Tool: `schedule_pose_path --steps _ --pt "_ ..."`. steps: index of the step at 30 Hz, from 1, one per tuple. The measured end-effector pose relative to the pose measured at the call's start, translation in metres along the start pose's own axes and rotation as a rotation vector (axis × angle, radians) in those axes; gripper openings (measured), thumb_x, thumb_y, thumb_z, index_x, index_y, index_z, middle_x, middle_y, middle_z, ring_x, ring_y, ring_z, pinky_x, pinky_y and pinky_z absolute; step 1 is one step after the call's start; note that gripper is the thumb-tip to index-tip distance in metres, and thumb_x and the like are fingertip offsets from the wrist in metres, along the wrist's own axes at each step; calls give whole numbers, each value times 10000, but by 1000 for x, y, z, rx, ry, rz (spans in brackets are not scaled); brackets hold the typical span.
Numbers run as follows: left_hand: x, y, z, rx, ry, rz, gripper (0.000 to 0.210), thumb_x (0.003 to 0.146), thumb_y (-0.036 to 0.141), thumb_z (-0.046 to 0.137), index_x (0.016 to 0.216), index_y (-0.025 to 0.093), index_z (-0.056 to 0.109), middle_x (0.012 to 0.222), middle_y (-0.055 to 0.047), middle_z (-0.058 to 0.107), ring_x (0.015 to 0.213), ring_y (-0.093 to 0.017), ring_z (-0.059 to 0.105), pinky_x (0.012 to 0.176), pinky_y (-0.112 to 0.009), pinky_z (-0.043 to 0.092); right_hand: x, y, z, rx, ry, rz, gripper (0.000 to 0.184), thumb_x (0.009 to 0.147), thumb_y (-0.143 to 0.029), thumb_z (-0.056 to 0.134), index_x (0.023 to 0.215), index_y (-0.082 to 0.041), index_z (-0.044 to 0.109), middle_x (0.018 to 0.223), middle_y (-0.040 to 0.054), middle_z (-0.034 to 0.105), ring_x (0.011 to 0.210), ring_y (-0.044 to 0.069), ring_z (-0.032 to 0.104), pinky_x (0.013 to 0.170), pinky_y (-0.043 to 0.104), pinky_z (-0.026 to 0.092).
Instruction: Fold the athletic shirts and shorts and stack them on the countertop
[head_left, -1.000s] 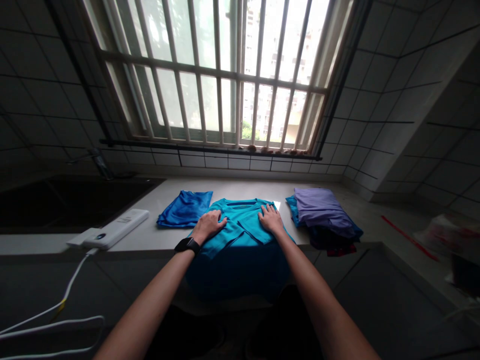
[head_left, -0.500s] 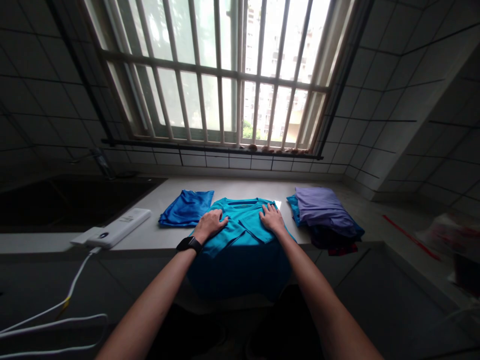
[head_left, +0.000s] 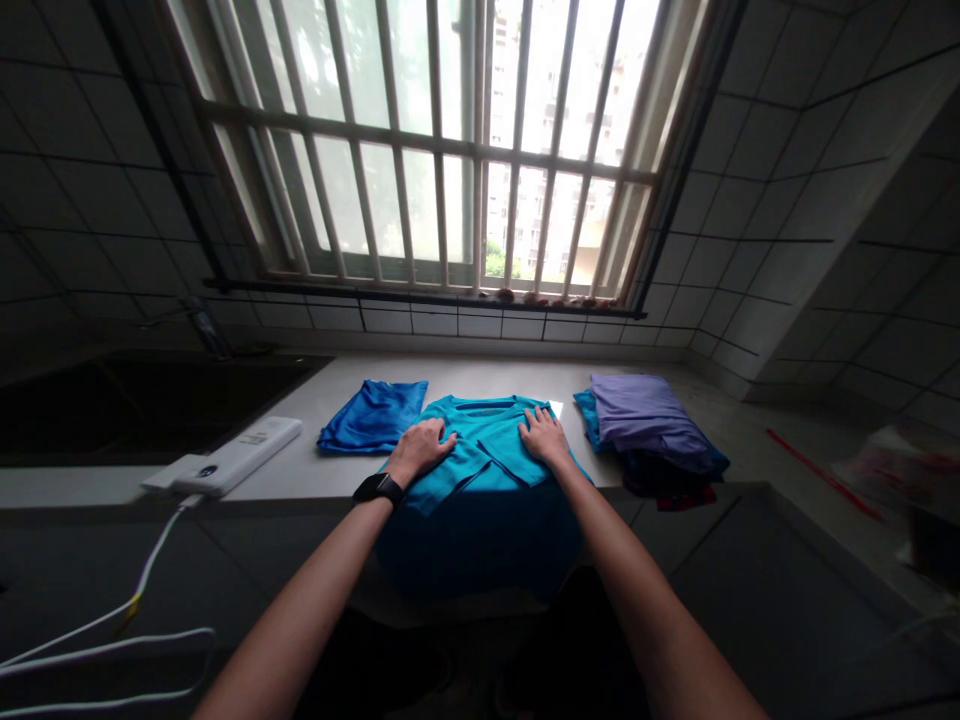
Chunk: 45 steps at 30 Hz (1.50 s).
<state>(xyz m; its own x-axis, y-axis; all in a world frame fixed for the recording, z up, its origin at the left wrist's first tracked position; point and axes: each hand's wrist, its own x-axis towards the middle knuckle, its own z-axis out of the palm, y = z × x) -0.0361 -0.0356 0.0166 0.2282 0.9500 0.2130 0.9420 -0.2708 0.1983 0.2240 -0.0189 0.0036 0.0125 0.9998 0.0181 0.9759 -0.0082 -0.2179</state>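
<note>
A turquoise T-shirt (head_left: pixel 491 455) lies on the counter, neckline toward the window, with its sleeves folded in across the front. Its lower part hangs down over the counter's front edge in shadow. On the shirt's left side rests my left hand (head_left: pixel 424 447), a black watch (head_left: pixel 379 488) on the wrist; its fingers lie on the cloth and the thumb points inward. My right hand (head_left: pixel 544 436) is flat on the right shoulder area, fingers spread. Neither hand grips the fabric visibly.
A folded blue garment (head_left: pixel 373 415) lies left of the shirt. To the right is a stack of folded clothes with a purple one (head_left: pixel 649 415) on top. A white power bank (head_left: pixel 240 455) with a cable sits near the dark sink (head_left: pixel 307 372). A red strip (head_left: pixel 821 474) lies far right.
</note>
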Motion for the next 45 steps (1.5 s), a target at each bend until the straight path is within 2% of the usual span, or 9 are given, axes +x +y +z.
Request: schedule_pose_path --steps 20,40,42,45 --pt "1 -1 2 -5 20 -3 290 966 414 492 917 171 642 954 -140 718 913 -283 682 786 -343 465 -2 0 -1 28 14 -11 625 1075 -422 281 1644 -169 331 1728 103 242 1598 263 207 1290 433 153" --pt "-1 3 -1 14 -7 -1 297 982 403 485 954 164 660 980 -136 721 945 -280 684 823 -347 487 -3 -1 -2 31 6 0 626 1068 -412 288 1645 -171 327 1732 103 229 1597 255 211 1289 436 150" --pt "-3 6 -2 70 16 -2 326 998 400 456 1017 144 657 1046 -163 714 1001 -297 687 853 -356 495 -3 -1 -1 46 13 -1 618 1066 -404 309 1635 -167 350 1724 106 255 1591 259 229 1288 438 161" --pt "-7 8 -5 185 116 -6 381 1017 344 374 1181 104 621 1185 -226 675 1107 -347 674 903 -399 502 -1 3 -3 111 63 -27 547 1064 -359 319 1535 -163 519 1672 114 381 1538 248 349 1264 390 244"
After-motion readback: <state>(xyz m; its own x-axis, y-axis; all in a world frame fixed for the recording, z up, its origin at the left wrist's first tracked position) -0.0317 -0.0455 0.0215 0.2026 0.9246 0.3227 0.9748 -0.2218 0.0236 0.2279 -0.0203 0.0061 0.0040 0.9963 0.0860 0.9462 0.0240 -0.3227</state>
